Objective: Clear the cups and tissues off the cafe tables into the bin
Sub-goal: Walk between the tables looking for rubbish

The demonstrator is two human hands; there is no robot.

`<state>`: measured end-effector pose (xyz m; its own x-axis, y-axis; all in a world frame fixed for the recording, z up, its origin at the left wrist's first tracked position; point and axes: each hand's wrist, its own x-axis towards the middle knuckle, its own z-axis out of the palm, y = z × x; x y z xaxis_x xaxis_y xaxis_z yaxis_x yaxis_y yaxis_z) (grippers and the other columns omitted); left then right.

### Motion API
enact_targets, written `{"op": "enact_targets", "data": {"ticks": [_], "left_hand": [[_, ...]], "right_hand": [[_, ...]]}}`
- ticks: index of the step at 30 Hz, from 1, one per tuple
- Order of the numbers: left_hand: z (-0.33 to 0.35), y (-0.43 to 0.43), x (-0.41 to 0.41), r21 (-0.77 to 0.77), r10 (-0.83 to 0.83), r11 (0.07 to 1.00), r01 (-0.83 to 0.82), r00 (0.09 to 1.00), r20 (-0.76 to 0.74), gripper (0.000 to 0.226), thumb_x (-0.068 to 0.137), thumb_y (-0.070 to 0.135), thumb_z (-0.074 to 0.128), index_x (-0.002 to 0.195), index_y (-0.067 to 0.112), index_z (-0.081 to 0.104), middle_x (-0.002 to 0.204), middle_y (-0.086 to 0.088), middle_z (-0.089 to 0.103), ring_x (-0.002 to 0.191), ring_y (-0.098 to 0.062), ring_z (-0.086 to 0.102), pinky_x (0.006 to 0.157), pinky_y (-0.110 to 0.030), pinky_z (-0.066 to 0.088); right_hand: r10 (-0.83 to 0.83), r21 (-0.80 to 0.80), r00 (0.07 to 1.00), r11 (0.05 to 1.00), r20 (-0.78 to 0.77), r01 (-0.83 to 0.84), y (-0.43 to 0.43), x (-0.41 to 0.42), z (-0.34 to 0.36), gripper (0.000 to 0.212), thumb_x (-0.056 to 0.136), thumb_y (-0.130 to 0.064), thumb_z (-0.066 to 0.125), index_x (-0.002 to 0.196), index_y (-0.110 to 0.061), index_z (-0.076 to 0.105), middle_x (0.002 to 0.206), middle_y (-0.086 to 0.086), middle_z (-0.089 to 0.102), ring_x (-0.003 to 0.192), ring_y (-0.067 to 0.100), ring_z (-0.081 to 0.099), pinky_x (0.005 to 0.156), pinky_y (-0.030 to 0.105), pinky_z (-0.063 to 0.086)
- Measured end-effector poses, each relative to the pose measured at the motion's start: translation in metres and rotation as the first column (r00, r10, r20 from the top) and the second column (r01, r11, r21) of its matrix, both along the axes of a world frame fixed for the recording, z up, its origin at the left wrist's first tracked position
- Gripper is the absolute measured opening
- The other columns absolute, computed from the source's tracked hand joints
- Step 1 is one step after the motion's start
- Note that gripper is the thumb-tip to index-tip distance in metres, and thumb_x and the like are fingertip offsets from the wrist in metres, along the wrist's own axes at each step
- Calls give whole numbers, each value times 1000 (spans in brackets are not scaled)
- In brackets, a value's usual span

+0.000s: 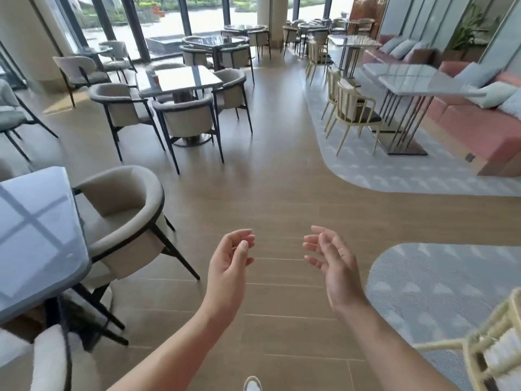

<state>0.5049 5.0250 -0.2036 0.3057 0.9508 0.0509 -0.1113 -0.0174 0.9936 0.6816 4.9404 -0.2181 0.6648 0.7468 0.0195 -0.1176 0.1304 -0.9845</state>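
Floor [282, 193]: brown wood planks. Carpet [394, 170]: grey, pale fan-shaped pattern. Armchair [121, 210]: beige seat, black frame. Slat-back chair [346, 101]: cream-yellow frame. Bench sofa [473, 128]: pink; cushions [492, 94] pale blue-grey. Cafe table [36, 235]: pale grey top.

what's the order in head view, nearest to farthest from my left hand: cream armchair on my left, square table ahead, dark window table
1. cream armchair, beside the left hand
2. square table, mid-room
3. dark window table, far back

Two bare grips, left grip [229, 266] and right grip [335, 268], one cup [156, 79], two grey rugs [394, 170], one shoe [252, 383]
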Motion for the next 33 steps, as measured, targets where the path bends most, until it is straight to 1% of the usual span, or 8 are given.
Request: {"op": "enact_targets", "data": {"ticks": [8,11,13,17,22,27,30,33], "left_hand": [[10,162,67,14,25,1000,-25,999,-43,25,108,12,48,114,23,70,108,4,73,113,-15,67,96,-45,57],[7,216,105,20,47,999,-46,998,-51,23,107,11,49,114,20,69,108,1,73,112,-16,68,95,-45,56],[2,250,133,22,54,998,-53,997,-47,18,105,19,53,113,21,70,108,1,74,112,-16,68,93,-43,57],[-8,323,202,23,68,997,-67,997,-47,28,92,32,52,112,22,70,107,3,74,112,-16,68,89,-38,57],[-7,421,301,10,111,994,-111,993,-42,20,106,16,51,113,21,70,109,1,73,113,-17,68,94,-46,57],[6,503,390,15,135,991,-135,990,-33,25,108,9,47,114,19,69,110,3,73,113,-16,68,93,-44,58],[7,545,431,11,139,990,-139,990,-13,20,105,17,51,114,20,69,109,3,73,113,-16,68,92,-42,58],[6,590,470,12,116,993,-117,993,3,27,95,30,52,113,22,69,108,5,73,113,-17,68,90,-40,58]], "right_hand": [[-8,9,999,1000,-35,8,158,78,2,32,93,-50,59,110,-29,76,110,6,75,110,25,70,88,42,57],[10,11,999,1000,-46,-9,214,114,-5,29,93,-49,59,108,-31,77,109,5,75,109,22,71,87,40,55],[26,19,998,1000,-49,-25,251,140,-12,28,93,-47,60,108,-31,77,108,5,75,107,21,70,87,40,55],[63,20,996,998,-68,-62,326,205,-26,31,90,-52,62,107,-31,77,107,4,75,104,18,70,86,39,55],[97,-1,993,995,-72,-97,426,314,-23,33,90,-51,61,110,-29,76,108,6,75,104,19,71,87,40,54],[125,-6,992,992,-37,-125,512,407,-3,37,89,-53,62,112,-27,74,105,2,75,103,18,70,86,38,54],[131,-14,991,991,-29,-131,550,448,-4,34,92,-46,59,114,-24,73,105,2,74,103,18,70,87,39,55],[113,-25,993,993,-27,-113,589,488,-7,35,92,-45,59,115,-23,72,104,2,74,103,19,70,88,41,55]]}}
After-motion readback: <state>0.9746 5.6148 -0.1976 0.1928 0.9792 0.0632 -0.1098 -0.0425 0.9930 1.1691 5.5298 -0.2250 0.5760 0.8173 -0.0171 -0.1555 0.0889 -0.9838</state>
